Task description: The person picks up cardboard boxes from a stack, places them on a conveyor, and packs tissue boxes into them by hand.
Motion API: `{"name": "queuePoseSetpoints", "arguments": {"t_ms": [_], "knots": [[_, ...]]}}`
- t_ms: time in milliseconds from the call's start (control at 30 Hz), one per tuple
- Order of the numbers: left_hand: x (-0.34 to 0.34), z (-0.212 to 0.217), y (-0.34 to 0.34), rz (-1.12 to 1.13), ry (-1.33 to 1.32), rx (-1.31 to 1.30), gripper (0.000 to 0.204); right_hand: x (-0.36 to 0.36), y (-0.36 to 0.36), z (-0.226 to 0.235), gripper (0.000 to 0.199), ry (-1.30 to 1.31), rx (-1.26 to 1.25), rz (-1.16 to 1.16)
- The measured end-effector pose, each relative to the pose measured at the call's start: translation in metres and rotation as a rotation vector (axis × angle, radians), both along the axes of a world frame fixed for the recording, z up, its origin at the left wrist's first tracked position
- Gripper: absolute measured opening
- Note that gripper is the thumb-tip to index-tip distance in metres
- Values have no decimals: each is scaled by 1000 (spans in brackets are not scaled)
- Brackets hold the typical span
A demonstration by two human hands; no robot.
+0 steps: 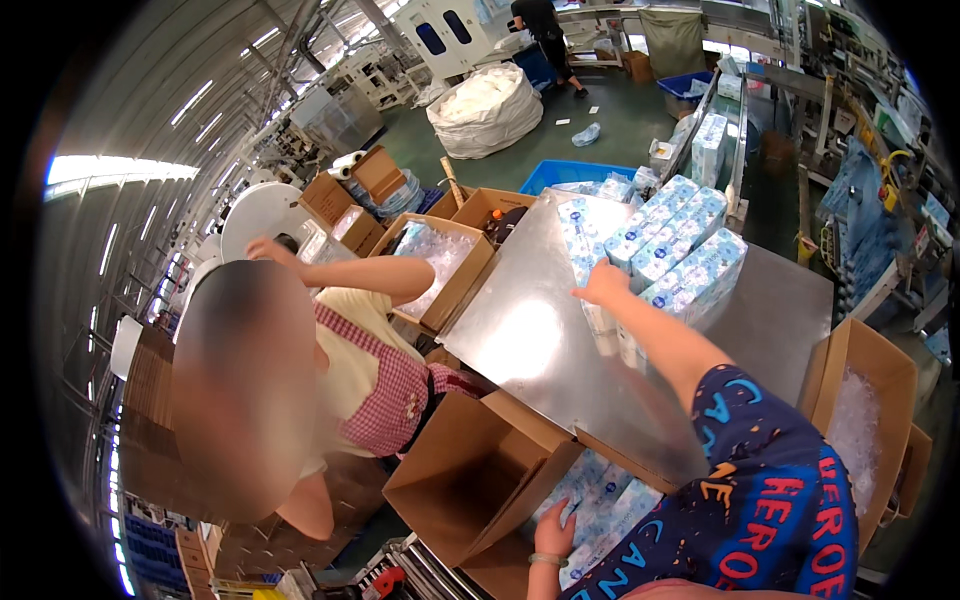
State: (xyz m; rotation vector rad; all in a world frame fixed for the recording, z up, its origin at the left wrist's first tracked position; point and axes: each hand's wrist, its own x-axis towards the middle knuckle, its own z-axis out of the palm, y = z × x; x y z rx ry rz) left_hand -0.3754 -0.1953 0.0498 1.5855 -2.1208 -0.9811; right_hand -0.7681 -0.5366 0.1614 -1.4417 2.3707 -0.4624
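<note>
On the metal table (505, 320) stand several long, plastic-wrapped packs (680, 240) with a blue-and-white floral print. My right hand (605, 286) is stretched out to their near ends, beside the leftmost pack (583, 235), its thumb and fingers apart. Where the fingertips meet the pack is hard to make out. Lower down, my left hand (556, 530), with a band at the wrist, is in an open cardboard box (480, 480). Its fingers are spread against similar packs (610, 510) lying inside.
A co-worker in a checked apron (385, 410) stands close at the left, one arm raised. Open cartons (455, 270) line the table's left side; another carton (845, 400) stands at the right. Behind the table are a blue bin (565, 175) and a conveyor (738, 150).
</note>
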Motion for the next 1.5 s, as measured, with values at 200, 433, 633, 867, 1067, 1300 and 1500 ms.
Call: {"name": "queuePoseSetpoints", "arguments": {"t_ms": [200, 433, 633, 867, 1067, 1300, 1500], "knots": [[-106, 77, -85, -139, 104, -328, 28, -5, 14, -74, 109, 115, -60, 99], [-207, 135, -160, -458, -371, -713, 74, -69, 182, -5, 102, 1, 245, 942], [-244, 79, -211, -702, -448, -421, 94, -150, 186, -21, 110, 205, -37, -242], [-193, 217, -148, -412, 0, -636, 79, -151, 257, -29, 122, 28, 100, 110], [-63, 196, -64, 59, 801, -122, 96, -82, 328, -31, 129, 289, 82, 218], [15, 122, 25, 110, -145, -350, 95, -18, 320, 20, 113, 239, -233, 491], [25, -102, 43, -128, -358, -138, 99, 88, 330, 130, 107, -71, -698, 802]]}}
